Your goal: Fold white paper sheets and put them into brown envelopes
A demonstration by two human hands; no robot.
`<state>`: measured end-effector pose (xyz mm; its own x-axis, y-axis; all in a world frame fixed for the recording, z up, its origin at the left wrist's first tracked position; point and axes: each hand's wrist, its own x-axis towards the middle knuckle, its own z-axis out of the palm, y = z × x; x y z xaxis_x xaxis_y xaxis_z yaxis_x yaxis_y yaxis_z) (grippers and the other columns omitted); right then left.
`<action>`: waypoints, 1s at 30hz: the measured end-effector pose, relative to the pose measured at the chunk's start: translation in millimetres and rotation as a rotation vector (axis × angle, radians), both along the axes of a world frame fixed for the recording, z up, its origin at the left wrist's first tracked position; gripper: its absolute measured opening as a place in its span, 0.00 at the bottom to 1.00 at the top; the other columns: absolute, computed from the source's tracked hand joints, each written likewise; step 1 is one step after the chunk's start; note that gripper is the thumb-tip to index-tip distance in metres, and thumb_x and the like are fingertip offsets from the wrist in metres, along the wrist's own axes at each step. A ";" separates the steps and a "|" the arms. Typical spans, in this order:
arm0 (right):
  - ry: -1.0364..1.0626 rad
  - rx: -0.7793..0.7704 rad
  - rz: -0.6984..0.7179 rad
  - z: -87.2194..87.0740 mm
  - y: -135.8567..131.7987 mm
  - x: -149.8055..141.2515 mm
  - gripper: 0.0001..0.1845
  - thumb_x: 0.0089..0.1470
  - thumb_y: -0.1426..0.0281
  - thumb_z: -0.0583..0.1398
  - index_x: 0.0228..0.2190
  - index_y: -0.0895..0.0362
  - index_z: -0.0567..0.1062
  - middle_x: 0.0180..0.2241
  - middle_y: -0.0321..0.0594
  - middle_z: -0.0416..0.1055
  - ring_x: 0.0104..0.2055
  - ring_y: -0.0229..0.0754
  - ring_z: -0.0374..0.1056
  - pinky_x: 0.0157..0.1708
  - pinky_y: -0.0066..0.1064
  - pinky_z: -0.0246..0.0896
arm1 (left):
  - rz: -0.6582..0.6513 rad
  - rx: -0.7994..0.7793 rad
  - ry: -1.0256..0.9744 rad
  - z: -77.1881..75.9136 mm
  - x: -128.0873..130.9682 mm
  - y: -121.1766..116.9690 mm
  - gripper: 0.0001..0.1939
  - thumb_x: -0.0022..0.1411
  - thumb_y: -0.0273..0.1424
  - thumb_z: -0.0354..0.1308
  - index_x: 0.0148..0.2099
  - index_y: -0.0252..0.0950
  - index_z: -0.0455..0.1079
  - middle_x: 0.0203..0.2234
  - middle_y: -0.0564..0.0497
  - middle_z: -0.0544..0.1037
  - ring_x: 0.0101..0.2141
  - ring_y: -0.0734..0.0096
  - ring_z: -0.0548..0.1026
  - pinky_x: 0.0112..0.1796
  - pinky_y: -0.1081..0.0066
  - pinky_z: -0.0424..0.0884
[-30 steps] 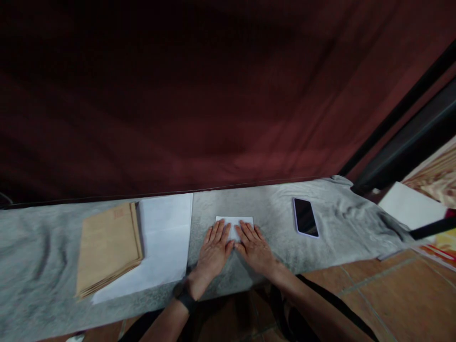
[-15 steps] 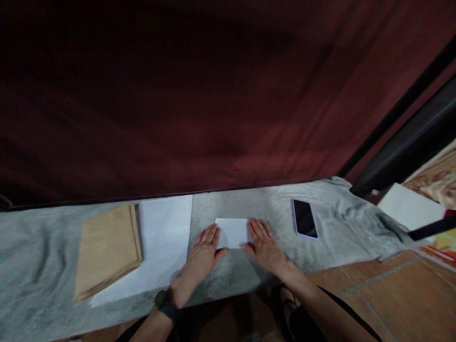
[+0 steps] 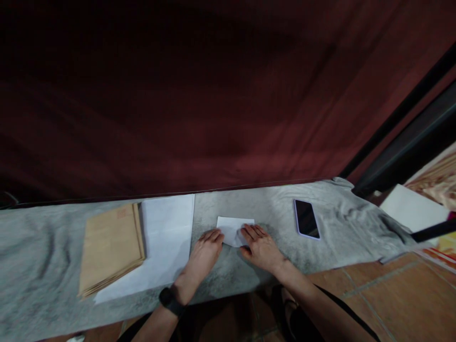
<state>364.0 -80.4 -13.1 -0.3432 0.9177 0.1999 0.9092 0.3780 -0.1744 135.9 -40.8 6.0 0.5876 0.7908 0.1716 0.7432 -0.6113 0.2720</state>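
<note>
A small white folded sheet of paper (image 3: 231, 228) lies on the grey cloth in front of me, its near edge looking bent between my hands. My left hand (image 3: 208, 247) has its fingers curled over the sheet's near left corner, and the thumb is mostly hidden. At the sheet's right side, my right hand (image 3: 259, 247) has its fingers over the paper and the thumb by the near edge, closed on that corner. A dark watch band (image 3: 171, 302) is around my left wrist.
Brown envelopes (image 3: 112, 244) lie stacked on larger white sheets (image 3: 167, 237) to the left. A phone in a lilac case (image 3: 307, 219) rests to the right on the grey cloth (image 3: 342, 228). Behind hangs a dark red curtain (image 3: 228, 118). Tiled floor (image 3: 402, 294) shows below.
My hands were lying flat with fingers stretched on both ends of the sheet. Now the fingers have curled in at its near corners, and the near edge looks bent.
</note>
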 end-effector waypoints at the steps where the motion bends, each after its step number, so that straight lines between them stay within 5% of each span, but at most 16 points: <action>1: 0.013 -0.004 0.014 2.9 0.4 -0.5 0.25 0.60 0.67 0.59 0.58 0.60 0.71 0.61 0.53 0.67 0.60 0.53 0.65 0.64 0.46 0.54 | 0.022 0.008 -0.049 0.4 -0.6 1.1 0.17 0.65 0.22 0.50 0.50 0.36 0.75 0.50 0.41 0.79 0.51 0.56 0.76 0.53 0.55 0.71; 5: 0.154 -0.021 0.050 16.9 5.2 4.5 0.21 0.62 0.73 0.53 0.55 0.54 0.73 0.53 0.45 0.75 0.54 0.48 0.71 0.59 0.41 0.61 | 0.148 0.048 -0.315 1.3 -2.4 8.6 0.13 0.67 0.28 0.50 0.46 0.41 0.76 0.45 0.46 0.82 0.47 0.59 0.78 0.51 0.58 0.72; 8: 0.419 -0.032 -0.084 22.6 11.3 13.9 0.18 0.66 0.69 0.50 0.49 0.53 0.77 0.45 0.42 0.79 0.45 0.46 0.75 0.48 0.37 0.68 | 0.264 -0.043 -0.592 3.3 -0.6 15.8 0.11 0.66 0.35 0.55 0.46 0.40 0.75 0.42 0.48 0.82 0.45 0.60 0.78 0.51 0.60 0.72; 13: 0.996 -0.102 -0.231 17.3 22.3 22.1 0.17 0.62 0.56 0.56 0.35 0.54 0.78 0.28 0.36 0.75 0.30 0.42 0.71 0.31 0.31 0.67 | 0.376 -0.449 -1.044 9.7 6.6 20.9 0.19 0.58 0.43 0.62 0.47 0.37 0.73 0.34 0.50 0.81 0.38 0.64 0.78 0.42 0.66 0.73; 17: 1.257 -0.270 -0.272 12.9 29.6 19.6 0.17 0.55 0.54 0.60 0.33 0.56 0.77 0.22 0.33 0.70 0.24 0.39 0.65 0.23 0.30 0.64 | 0.373 -0.758 -1.122 13.4 9.9 15.5 0.16 0.54 0.43 0.65 0.37 0.36 0.74 0.27 0.51 0.79 0.33 0.65 0.77 0.35 0.70 0.70; 22: 1.268 -0.387 -0.249 9.4 34.7 18.0 0.17 0.51 0.53 0.62 0.28 0.55 0.74 0.17 0.31 0.66 0.18 0.37 0.60 0.16 0.29 0.58 | 0.457 -1.031 -1.341 13.3 8.9 13.8 0.18 0.49 0.37 0.65 0.42 0.36 0.71 0.33 0.50 0.80 0.32 0.66 0.78 0.31 0.71 0.70; 26: 1.170 -0.460 -0.238 0.2 38.3 19.9 0.17 0.54 0.54 0.59 0.32 0.55 0.76 0.18 0.31 0.66 0.16 0.37 0.60 0.16 0.29 0.58 | 0.447 -0.972 -1.208 6.8 6.1 16.0 0.15 0.49 0.37 0.66 0.38 0.35 0.72 0.25 0.53 0.78 0.23 0.73 0.74 0.24 0.76 0.64; 30: 0.866 -0.154 -0.305 -5.6 41.0 21.2 0.20 0.58 0.61 0.55 0.48 0.57 0.75 0.34 0.43 0.77 0.32 0.46 0.73 0.35 0.40 0.72 | 0.494 -0.905 -1.068 -5.7 7.7 11.9 0.12 0.50 0.37 0.65 0.32 0.34 0.71 0.20 0.54 0.77 0.18 0.77 0.71 0.20 0.77 0.60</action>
